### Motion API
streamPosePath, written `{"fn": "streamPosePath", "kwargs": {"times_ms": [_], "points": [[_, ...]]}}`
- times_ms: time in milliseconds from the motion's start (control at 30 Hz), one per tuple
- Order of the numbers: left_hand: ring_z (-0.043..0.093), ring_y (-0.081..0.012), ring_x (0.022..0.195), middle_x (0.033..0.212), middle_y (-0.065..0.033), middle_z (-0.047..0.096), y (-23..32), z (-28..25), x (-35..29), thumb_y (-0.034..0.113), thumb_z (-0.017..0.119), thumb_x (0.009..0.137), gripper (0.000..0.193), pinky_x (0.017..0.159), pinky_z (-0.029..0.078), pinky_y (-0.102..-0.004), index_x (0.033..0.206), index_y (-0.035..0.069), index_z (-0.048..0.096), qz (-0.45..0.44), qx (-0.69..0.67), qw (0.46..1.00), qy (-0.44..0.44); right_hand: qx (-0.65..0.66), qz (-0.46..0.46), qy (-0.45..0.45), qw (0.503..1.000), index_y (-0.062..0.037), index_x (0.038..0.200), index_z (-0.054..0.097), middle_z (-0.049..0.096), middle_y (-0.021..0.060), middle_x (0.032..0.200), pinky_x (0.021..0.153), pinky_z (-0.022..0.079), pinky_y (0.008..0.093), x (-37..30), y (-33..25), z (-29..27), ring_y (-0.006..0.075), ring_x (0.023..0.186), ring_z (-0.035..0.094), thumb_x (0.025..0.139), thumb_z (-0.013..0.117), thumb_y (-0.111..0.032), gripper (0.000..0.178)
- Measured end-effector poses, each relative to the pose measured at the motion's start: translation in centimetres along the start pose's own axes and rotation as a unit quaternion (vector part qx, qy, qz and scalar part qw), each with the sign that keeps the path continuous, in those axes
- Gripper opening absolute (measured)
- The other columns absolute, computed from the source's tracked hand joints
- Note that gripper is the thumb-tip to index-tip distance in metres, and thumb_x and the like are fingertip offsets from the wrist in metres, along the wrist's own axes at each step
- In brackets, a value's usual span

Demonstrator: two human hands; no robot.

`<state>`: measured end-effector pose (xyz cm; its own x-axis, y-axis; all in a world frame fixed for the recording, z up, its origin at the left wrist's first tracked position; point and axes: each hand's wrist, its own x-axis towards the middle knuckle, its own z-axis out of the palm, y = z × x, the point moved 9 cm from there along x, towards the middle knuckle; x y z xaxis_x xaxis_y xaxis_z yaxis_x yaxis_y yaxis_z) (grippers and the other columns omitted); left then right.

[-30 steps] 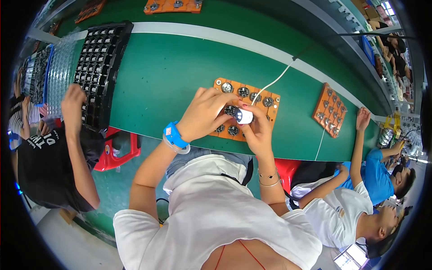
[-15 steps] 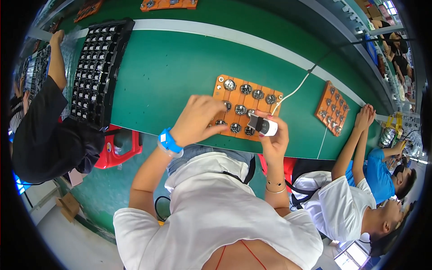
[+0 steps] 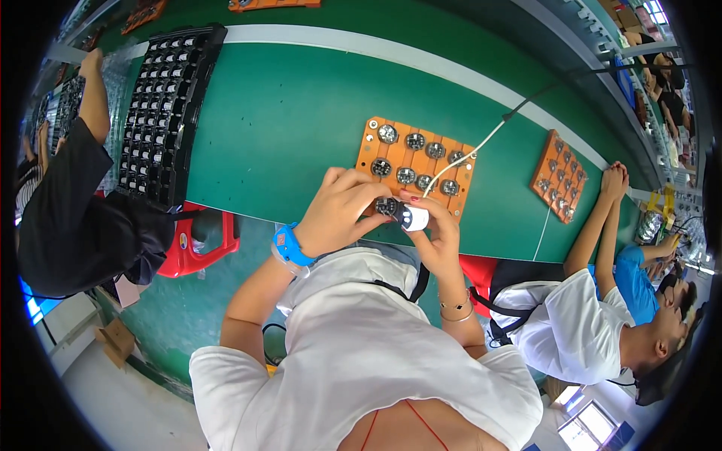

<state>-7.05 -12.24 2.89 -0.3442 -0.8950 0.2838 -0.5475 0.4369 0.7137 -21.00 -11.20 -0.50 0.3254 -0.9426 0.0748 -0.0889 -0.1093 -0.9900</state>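
Between the thumb and fingers of my left hand (image 3: 342,209) is a small round black part (image 3: 386,206) with shiny bits on its face. My right hand (image 3: 439,234) grips a small white-and-black device (image 3: 414,219), from which a white cable (image 3: 481,144) runs up to the right. The round part is against the device's black end; whether it sits inside cannot be made out. Just beyond my hands lies an orange board (image 3: 366,143) carrying rows of similar round parts. My fingers cover its near edge.
On the green table (image 3: 278,128), a black tray (image 3: 197,105) of small white-and-black pieces stands at the left. Another orange board (image 3: 558,180) lies at the right, close to a seated person's clasped hands (image 3: 614,183). A person in black sits at left by a red stool (image 3: 188,259).
My left hand has come off the board's near left side with a round part and moved right to the device. My right hand has drawn the device left and turned it.
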Motion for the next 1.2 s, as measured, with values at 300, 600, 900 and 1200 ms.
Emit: {"fn": "streamPosePath", "kwargs": {"times_ms": [300,600,900,1200], "points": [[0.051,-0.0185,0.089,0.09,-0.0009,0.059,-0.1,1.4,0.2,0.019,0.074,0.066,0.042,0.075,0.035,-0.033,0.102,0.01,0.055,0.022,0.103,0.993,-0.057,0.099,-0.017,0.104,0.989,-0.0011,0.117,0.046,0.056,0.0187,0.119,0.091,0.044,0.0335,-1.9,0.3,-3.8,0.0237,0.109,0.056,0.08,0.058,0.006,0.04],[0.049,-0.018,0.085,0.079,0.001,0.057,1.3,3.1,1.4,0.019,0.076,0.065,0.038,0.074,0.034,-0.033,0.098,0.012,0.058,0.045,0.04,0.998,-0.035,-0.009,0.012,0.042,0.999,-0.0018,0.115,0.048,0.056,0.0185,0.118,0.092,0.043,0.0339,-2.2,0.9,-3.5,0.0244,0.11,0.055,0.082,0.06,0.002,0.036],[0.049,-0.0194,0.086,0.08,-0.0008,0.058,2.3,2.3,1.9,0.017,0.075,0.066,0.037,0.075,0.034,-0.0331,0.098,0.011,0.058,0.029,0.004,0.999,-0.021,-0.017,0.019,0.047,0.999,-0.0014,0.117,0.046,0.056,0.0189,0.117,0.093,0.042,0.0352,-2.2,1.1,-3.3,0.0247,0.109,0.055,0.083,0.061,-0.003,0.037],[0.048,-0.0198,0.09,0.093,-0.0024,0.058,3.0,6.3,2.2,0.016,0.074,0.064,0.049,0.075,0.034,-0.034,0.107,0.007,0.054,0.069,0.068,0.992,-0.086,0.057,-0.016,0.171,0.984,-0.0016,0.119,0.044,0.056,0.0203,0.116,0.092,0.044,0.0352,-3.7,0.5,-7.5,0.0255,0.106,0.056,0.085,0.061,-0.006,0.038]]}}
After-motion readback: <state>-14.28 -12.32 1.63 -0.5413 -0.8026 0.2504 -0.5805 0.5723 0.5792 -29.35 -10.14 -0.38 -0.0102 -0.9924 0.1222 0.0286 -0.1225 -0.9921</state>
